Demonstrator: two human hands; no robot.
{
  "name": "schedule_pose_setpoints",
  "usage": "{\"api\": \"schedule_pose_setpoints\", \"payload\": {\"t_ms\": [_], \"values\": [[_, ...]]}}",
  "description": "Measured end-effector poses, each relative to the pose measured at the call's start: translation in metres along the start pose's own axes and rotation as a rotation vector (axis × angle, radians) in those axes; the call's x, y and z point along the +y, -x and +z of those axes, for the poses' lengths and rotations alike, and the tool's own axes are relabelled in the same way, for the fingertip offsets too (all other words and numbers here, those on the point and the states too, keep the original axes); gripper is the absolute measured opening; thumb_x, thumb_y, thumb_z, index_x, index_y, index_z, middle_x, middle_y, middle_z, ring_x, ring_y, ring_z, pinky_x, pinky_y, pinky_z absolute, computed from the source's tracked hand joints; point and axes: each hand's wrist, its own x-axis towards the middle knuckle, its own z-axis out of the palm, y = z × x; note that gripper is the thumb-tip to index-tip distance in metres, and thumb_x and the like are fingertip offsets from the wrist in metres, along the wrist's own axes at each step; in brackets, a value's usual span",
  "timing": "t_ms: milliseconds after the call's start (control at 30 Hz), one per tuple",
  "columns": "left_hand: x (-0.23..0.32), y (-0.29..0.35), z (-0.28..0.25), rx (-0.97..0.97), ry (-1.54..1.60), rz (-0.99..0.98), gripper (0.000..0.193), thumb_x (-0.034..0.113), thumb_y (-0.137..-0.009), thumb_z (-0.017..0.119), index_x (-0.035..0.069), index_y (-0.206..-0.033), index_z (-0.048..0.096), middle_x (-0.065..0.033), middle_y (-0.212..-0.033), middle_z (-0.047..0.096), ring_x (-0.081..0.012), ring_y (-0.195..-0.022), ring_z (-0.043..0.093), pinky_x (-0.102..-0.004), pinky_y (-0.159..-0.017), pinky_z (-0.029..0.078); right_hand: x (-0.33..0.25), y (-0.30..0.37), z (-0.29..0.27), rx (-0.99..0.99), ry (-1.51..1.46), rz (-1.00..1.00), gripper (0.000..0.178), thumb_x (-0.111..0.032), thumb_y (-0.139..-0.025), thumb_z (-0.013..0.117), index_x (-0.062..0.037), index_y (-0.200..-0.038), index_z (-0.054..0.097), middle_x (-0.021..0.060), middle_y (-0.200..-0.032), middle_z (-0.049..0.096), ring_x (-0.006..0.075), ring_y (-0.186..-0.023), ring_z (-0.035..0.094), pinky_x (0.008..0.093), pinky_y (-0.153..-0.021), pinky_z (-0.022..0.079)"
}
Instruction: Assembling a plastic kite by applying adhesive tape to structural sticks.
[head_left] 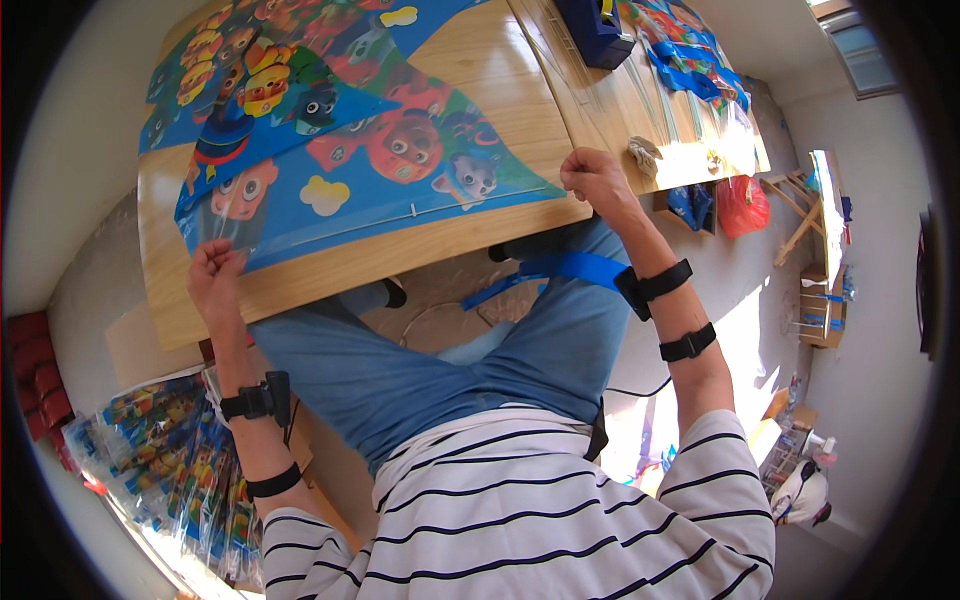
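Observation:
A blue plastic sheet [360, 185] printed with cartoon animals lies across the near part of the wooden table. Along its near edge runs a thin pale rod [340, 232], which carries a small white fitting [413, 210] near its middle. My left hand [215, 265] is closed in a pinch at the sheet's near left corner, where clear film shows. At the other end of that edge, my right hand [597, 182] is closed with its fingertips together by the tapered right corner. What sits between its fingertips is too small to make out.
More printed sheets [265, 85] overlap at the far left. A dark blue tape dispenser [597, 35] stands at the far right, near thin rods [672, 110] and a crumpled cloth [643, 155]. Blue strips [570, 268] lie over my right thigh. A red bag [743, 207] hangs beyond the table.

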Motion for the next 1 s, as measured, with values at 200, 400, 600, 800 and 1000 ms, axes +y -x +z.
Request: {"api": "schedule_pose_setpoints", "payload": {"t_ms": [200, 400, 600, 800, 1000], "values": [[-0.004, -0.004, -0.011, -0.015, 0.057, 0.024, 0.023, -0.003, -0.078, 0.066, -0.002, -0.100, 0.060, -0.0036, -0.085, 0.059, -0.0096, -0.076, 0.056, -0.0219, -0.070, 0.048, -0.003, 0.011, -0.008, -0.183, -0.261, 0.029, 0.008, -0.001, -0.076, 0.061, 0.0000, -0.084, 0.060, 0.0017, -0.073, 0.057, 0.0094, -0.063, 0.051, 0.0234, -0.058, 0.041], [-0.004, -0.006, -0.013, -0.041, 0.074, 0.031, 0.024, -0.003, -0.079, 0.066, -0.001, -0.101, 0.059, -0.0034, -0.084, 0.059, -0.0096, -0.075, 0.056, -0.0218, -0.070, 0.047, 0.003, 0.013, -0.003, -0.158, -0.311, 0.007, 0.013, 0.001, -0.075, 0.060, 0.0013, -0.088, 0.061, 0.0021, -0.075, 0.057, 0.0099, -0.064, 0.051, 0.0231, -0.059, 0.041], [-0.005, -0.005, -0.013, -0.038, 0.076, 0.031, 0.023, -0.002, -0.078, 0.066, -0.001, -0.101, 0.059, -0.0031, -0.083, 0.058, -0.0095, -0.075, 0.056, -0.0217, -0.070, 0.047, -0.001, 0.013, 0.004, -0.060, -0.237, 0.003, 0.030, 0.003, -0.074, 0.059, 0.0010, -0.104, 0.055, 0.0035, -0.073, 0.056, 0.0097, -0.062, 0.051, 0.0228, -0.055, 0.040], [-0.009, -0.007, -0.006, -0.031, 0.056, 0.044, 0.022, -0.003, -0.078, 0.065, -0.001, -0.100, 0.059, -0.0036, -0.083, 0.059, -0.0094, -0.076, 0.056, -0.0219, -0.070, 0.047, 0.023, -0.005, 0.013, 0.027, -0.071, -0.034, 0.027, 0.005, -0.069, 0.062, -0.0015, -0.095, 0.055, 0.0032, -0.065, 0.055, 0.0121, -0.059, 0.053, 0.0276, -0.053, 0.042], [-0.014, -0.008, 0.001, -0.014, 0.038, 0.034, 0.023, -0.003, -0.078, 0.065, -0.001, -0.100, 0.059, -0.0032, -0.082, 0.058, -0.0090, -0.074, 0.055, -0.0214, -0.069, 0.047, 0.026, -0.009, 0.018, 0.089, 0.105, -0.104, 0.026, 0.006, -0.071, 0.063, -0.0018, -0.094, 0.052, 0.0016, -0.066, 0.052, 0.0090, -0.062, 0.051, 0.0248, -0.055, 0.041]]}}
